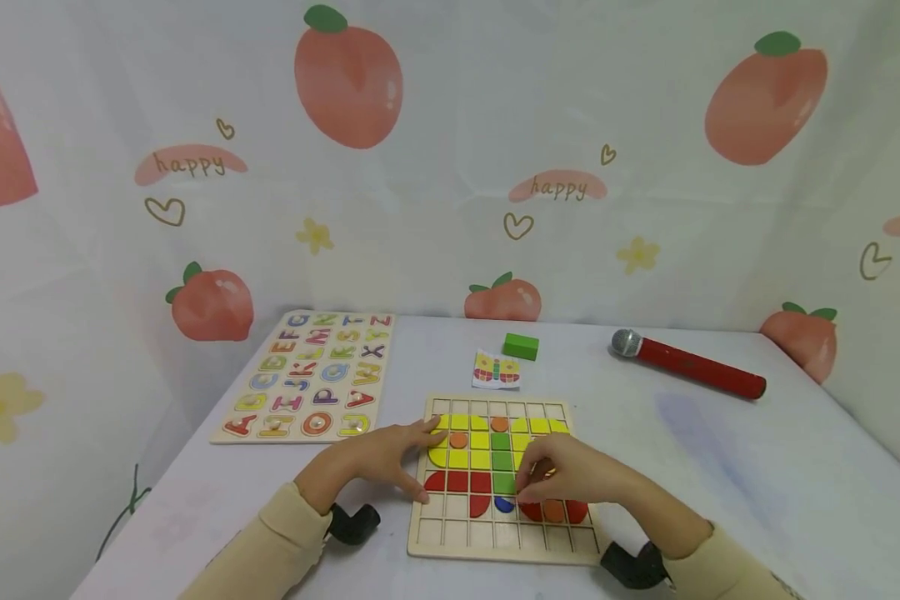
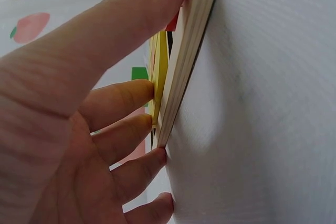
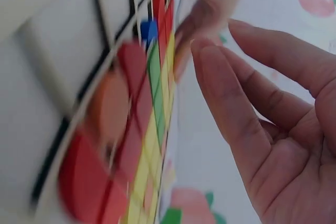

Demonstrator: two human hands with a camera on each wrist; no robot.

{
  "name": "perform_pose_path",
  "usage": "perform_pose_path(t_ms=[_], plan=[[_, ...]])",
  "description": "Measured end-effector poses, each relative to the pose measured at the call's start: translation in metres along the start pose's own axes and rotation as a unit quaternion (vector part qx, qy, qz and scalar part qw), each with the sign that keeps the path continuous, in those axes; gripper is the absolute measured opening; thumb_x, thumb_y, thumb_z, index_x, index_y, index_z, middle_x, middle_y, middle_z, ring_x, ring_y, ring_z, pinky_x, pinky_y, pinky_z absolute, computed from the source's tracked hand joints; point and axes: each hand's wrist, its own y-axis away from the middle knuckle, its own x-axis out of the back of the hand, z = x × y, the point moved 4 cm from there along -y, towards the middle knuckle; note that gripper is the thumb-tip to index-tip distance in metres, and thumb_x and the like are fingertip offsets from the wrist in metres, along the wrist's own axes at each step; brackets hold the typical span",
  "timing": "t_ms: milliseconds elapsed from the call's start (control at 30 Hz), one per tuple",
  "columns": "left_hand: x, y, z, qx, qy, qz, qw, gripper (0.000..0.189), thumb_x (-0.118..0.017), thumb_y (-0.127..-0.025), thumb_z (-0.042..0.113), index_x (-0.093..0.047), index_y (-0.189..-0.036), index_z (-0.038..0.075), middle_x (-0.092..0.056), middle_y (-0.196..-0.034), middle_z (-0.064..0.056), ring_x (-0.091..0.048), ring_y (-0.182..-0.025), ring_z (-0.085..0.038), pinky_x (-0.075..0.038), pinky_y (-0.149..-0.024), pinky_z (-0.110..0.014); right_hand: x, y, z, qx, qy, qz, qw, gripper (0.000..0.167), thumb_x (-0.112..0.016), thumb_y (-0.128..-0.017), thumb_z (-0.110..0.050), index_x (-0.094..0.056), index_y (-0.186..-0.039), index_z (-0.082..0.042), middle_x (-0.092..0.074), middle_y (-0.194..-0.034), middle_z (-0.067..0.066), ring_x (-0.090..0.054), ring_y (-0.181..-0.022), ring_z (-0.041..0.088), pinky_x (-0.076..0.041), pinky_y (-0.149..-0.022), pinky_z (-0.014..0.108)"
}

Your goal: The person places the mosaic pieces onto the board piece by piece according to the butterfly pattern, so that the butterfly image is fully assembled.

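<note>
A wooden grid board (image 1: 495, 546) lies on the table, holding yellow tiles (image 1: 459, 459), red tiles (image 1: 457, 481), a column of green tiles (image 1: 501, 461), orange discs (image 1: 553, 511) and a blue rounded piece (image 1: 504, 505). At its left side my left hand (image 1: 378, 457) is spread, thumb and fingertips touching the edge and the outer yellow tiles. My right hand (image 1: 566, 471) hovers over the board's middle right, covering some tiles. In the right wrist view, its thumb (image 3: 223, 98) and forefinger stand slightly apart with nothing visible between them.
Behind the board lie a small butterfly pattern card (image 1: 497, 371) and a green block (image 1: 521, 346). An alphabet puzzle board (image 1: 335, 434) lies at the back left, a red microphone (image 1: 693, 367) at the back right. A fruit-printed cloth hangs behind the table.
</note>
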Motion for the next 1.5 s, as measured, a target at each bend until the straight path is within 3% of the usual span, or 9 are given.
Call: perform_pose_path(t_ms=[167, 500, 800, 1000, 1267, 1500], plan=[[0.000, -0.001, 0.000, 0.007, 0.002, -0.004, 1.0000, 0.086, -0.079, -0.069, 0.043, -0.039, -0.143, 0.029, -0.019, -0.157, 0.005, -0.019, -0.144, -0.026, -0.024, -0.114, -0.052, 0.018, 0.028, 0.024, -0.038, -0.015, 0.019, 0.9990, 0.013, -0.071, -0.082, -0.021, -0.068, -0.086, -0.009, -0.066, -0.086, -0.001, -0.059, -0.077, 0.014, -0.051, -0.066, 0.018], [-0.001, -0.002, 0.000, 0.005, 0.004, -0.004, 1.0000, 0.086, -0.079, -0.068, 0.044, -0.039, -0.143, 0.029, -0.020, -0.156, 0.006, -0.018, -0.144, -0.026, -0.025, -0.113, -0.053, 0.035, 0.084, 0.073, -0.084, -0.032, 0.060, 0.9941, 0.019, -0.072, -0.079, -0.021, -0.067, -0.090, -0.006, -0.062, -0.085, 0.003, -0.054, -0.068, 0.005, -0.047, -0.058, 0.019], [0.001, -0.001, 0.001, 0.006, 0.001, 0.001, 1.0000, 0.086, -0.080, -0.068, 0.042, -0.039, -0.142, 0.029, -0.019, -0.157, 0.005, -0.020, -0.144, -0.026, -0.024, -0.114, -0.051, 0.037, 0.122, 0.107, -0.055, -0.058, 0.070, 0.9943, 0.023, -0.071, -0.081, -0.019, -0.066, -0.095, -0.001, -0.060, -0.083, -0.006, -0.052, -0.069, -0.002, -0.044, -0.059, 0.017], [0.001, 0.000, 0.000, 0.006, 0.003, 0.001, 1.0000, 0.085, -0.080, -0.069, 0.042, -0.039, -0.142, 0.028, -0.019, -0.157, 0.005, -0.020, -0.144, -0.025, -0.024, -0.114, -0.051, 0.033, 0.128, 0.118, -0.041, -0.070, 0.066, 0.9945, 0.024, -0.071, -0.081, -0.017, -0.064, -0.094, 0.003, -0.055, -0.079, -0.011, -0.050, -0.068, -0.004, -0.043, -0.057, 0.016], [0.001, 0.003, -0.001, 0.007, 0.007, 0.003, 0.9999, 0.086, -0.080, -0.069, 0.040, -0.039, -0.143, 0.027, -0.019, -0.157, 0.003, -0.020, -0.144, -0.026, -0.023, -0.115, -0.050, 0.033, 0.124, 0.120, -0.067, -0.055, 0.075, 0.9934, 0.031, -0.076, -0.077, -0.023, -0.060, -0.087, 0.001, -0.050, -0.074, -0.006, -0.048, -0.065, -0.003, -0.040, -0.054, 0.018], [0.001, 0.003, 0.001, 0.003, 0.008, -0.001, 1.0000, 0.086, -0.080, -0.069, 0.042, -0.039, -0.143, 0.027, -0.019, -0.157, 0.004, -0.020, -0.144, -0.026, -0.024, -0.114, -0.050, 0.037, 0.116, 0.109, -0.052, -0.046, 0.043, 0.9967, 0.025, -0.072, -0.080, -0.019, -0.055, -0.085, -0.001, -0.056, -0.077, -0.006, -0.051, -0.067, -0.001, -0.043, -0.056, 0.019]])
